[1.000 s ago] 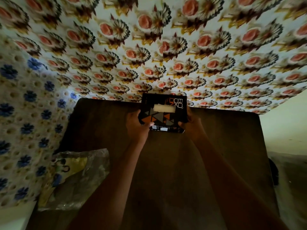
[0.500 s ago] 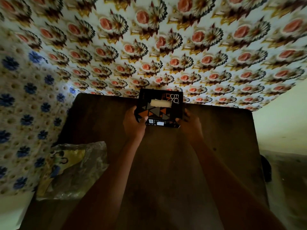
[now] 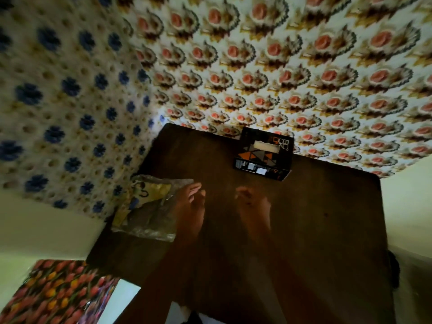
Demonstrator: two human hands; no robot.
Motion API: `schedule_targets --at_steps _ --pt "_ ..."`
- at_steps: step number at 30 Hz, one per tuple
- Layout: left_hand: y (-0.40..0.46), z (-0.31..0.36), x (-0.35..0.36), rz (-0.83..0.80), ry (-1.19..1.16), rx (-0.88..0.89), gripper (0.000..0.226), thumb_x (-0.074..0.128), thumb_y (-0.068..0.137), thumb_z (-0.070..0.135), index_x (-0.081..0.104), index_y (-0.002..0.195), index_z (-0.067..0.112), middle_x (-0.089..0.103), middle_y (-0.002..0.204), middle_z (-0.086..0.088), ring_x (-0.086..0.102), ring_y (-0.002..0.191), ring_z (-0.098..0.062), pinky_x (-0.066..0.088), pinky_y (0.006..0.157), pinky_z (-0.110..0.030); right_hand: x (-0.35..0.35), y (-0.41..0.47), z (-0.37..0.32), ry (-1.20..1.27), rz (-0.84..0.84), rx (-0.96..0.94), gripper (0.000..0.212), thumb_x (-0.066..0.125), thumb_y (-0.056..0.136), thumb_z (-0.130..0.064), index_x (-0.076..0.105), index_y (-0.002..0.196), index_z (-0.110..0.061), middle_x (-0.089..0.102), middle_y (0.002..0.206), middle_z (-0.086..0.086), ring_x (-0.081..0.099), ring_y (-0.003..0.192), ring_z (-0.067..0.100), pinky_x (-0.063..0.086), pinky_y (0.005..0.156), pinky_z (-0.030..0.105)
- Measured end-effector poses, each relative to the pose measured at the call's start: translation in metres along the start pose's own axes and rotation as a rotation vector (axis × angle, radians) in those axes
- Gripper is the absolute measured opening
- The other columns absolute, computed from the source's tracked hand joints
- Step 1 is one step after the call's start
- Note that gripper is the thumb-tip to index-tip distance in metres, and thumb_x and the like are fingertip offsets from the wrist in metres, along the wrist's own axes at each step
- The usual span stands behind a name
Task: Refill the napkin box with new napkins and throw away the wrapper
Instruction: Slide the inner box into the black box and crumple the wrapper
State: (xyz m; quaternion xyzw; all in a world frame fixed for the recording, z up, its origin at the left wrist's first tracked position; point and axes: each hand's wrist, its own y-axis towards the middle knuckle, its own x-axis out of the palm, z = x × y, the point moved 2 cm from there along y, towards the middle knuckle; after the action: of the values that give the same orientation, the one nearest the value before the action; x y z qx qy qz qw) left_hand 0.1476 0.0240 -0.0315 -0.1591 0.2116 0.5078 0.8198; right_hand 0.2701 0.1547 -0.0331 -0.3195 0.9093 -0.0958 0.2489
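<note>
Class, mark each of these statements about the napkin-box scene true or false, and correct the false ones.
1. The napkin box stands at the far edge of the table. True.
2. The left hand grips the box. False: it holds nothing, near the wrapper.
3. A white napkin shows in the box's top slot. True.
4. The wrapper lies right of the box. False: it lies at the table's left edge.
5. The right hand holds the wrapper. False: it is empty.

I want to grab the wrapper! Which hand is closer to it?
Left. The left hand is right beside the wrapper, at its right edge. The right hand is farther right, over the table.
</note>
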Motion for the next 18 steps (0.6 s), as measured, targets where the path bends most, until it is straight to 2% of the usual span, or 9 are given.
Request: schedule_targets --at_steps 2,3,5,7,10,12,14,16,18 --pt "-0.003 -0.018 -0.03 -0.012 0.058 -0.065 0.03 0.053 0.098 0.027 0.068 0.12 0.014 0.069 0.12 -0.001 0.069 0.104 -0.013 0.046 0.09 -0.006 0.028 -0.01 -0.007 -0.017 -0.058 -0.011 0.018 0.06 0.096 -0.02 0.063 0.11 -0.031 0.068 0.098 -0.009 0.069 0.084 0.005 0.058 0.069 0.023" --pt "-0.003 -0.034 -0.04 -0.057 0.032 -0.082 0.036 0.05 0.095 0.032 0.071 0.115 0.011 0.072 0.116 -0.008 0.072 0.103 -0.024 0.05 0.093 -0.016 0.04 -0.013 -0.009 -0.029 -0.086 -0.021 0.018 0.06 0.096 -0.02 0.063 0.109 -0.031 0.068 0.099 -0.01 0.068 0.084 0.005 0.059 0.07 0.024" --pt "0.0 -0.061 -0.067 -0.012 0.19 -0.002 0.052 0.038 0.097 0.047 0.071 0.113 0.01 0.071 0.116 -0.015 0.071 0.105 -0.036 0.059 0.093 -0.042 0.069 -0.021 -0.016 -0.054 -0.115 -0.013 0.017 0.06 0.096 -0.018 0.065 0.109 -0.029 0.069 0.099 -0.009 0.067 0.082 0.003 0.054 0.065 0.019" --pt "0.002 -0.075 -0.094 -0.007 0.297 -0.05 0.073 0.031 0.092 0.066 0.063 0.126 0.011 0.063 0.13 -0.017 0.06 0.121 -0.038 0.052 0.101 -0.051 0.098 -0.024 -0.018 -0.068 -0.128 0.01 0.016 0.06 0.096 -0.017 0.067 0.109 -0.024 0.069 0.099 -0.007 0.065 0.079 0.001 0.047 0.061 0.014" --pt "0.013 -0.105 -0.125 0.019 0.375 -0.209 0.068 0.043 0.093 0.062 0.056 0.135 0.01 0.046 0.144 -0.025 0.045 0.133 -0.048 0.04 0.11 -0.058 0.139 -0.023 -0.012 -0.14 -0.168 -0.006 0.022 0.066 0.092 -0.017 0.068 0.114 -0.019 0.07 0.103 -0.003 0.066 0.084 0.003 0.051 0.063 0.013" --pt "0.021 -0.13 -0.135 0.001 0.452 -0.295 0.071 0.068 0.088 0.047 0.043 0.148 0.02 0.027 0.158 -0.024 0.029 0.145 -0.049 0.03 0.116 -0.062 0.167 -0.019 -0.004 -0.197 -0.178 0.0 0.042 0.072 0.087 -0.019 0.061 0.128 -0.018 0.065 0.123 0.005 0.065 0.107 0.018 0.059 0.082 0.029" --pt "0.029 -0.149 -0.136 -0.044 0.439 -0.416 0.088 0.074 0.085 0.044 0.026 0.157 0.029 0.009 0.166 -0.018 0.012 0.152 -0.046 0.021 0.12 -0.063 0.192 -0.013 0.005 -0.263 -0.192 -0.005 0.059 0.074 0.085 -0.021 0.051 0.139 -0.016 0.052 0.139 0.012 0.053 0.126 0.03 0.05 0.102 0.046" --pt "0.039 -0.159 -0.132 -0.071 0.41 -0.454 0.091 0.073 0.085 0.045 0.019 0.158 0.035 0.01 0.167 -0.013 0.012 0.152 -0.044 0.02 0.118 -0.064 0.207 -0.008 0.01 -0.427 -0.232 -0.029 0.068 0.073 0.086 -0.031 0.043 0.145 -0.017 0.04 0.149 0.015 0.038 0.138 0.034 0.035 0.114 0.049" --pt "0.051 -0.167 -0.13 -0.078 0.397 -0.41 0.079 0.063 0.089 0.047 0.022 0.156 0.034 0.025 0.162 -0.011 0.025 0.148 -0.042 0.024 0.115 -0.064 0.216 -0.006 0.012 -0.676 -0.241 -0.099 0.071 0.069 0.086 -0.041 0.038 0.148 -0.022 0.031 0.156 0.012 0.025 0.145 0.032 0.022 0.117 0.048"
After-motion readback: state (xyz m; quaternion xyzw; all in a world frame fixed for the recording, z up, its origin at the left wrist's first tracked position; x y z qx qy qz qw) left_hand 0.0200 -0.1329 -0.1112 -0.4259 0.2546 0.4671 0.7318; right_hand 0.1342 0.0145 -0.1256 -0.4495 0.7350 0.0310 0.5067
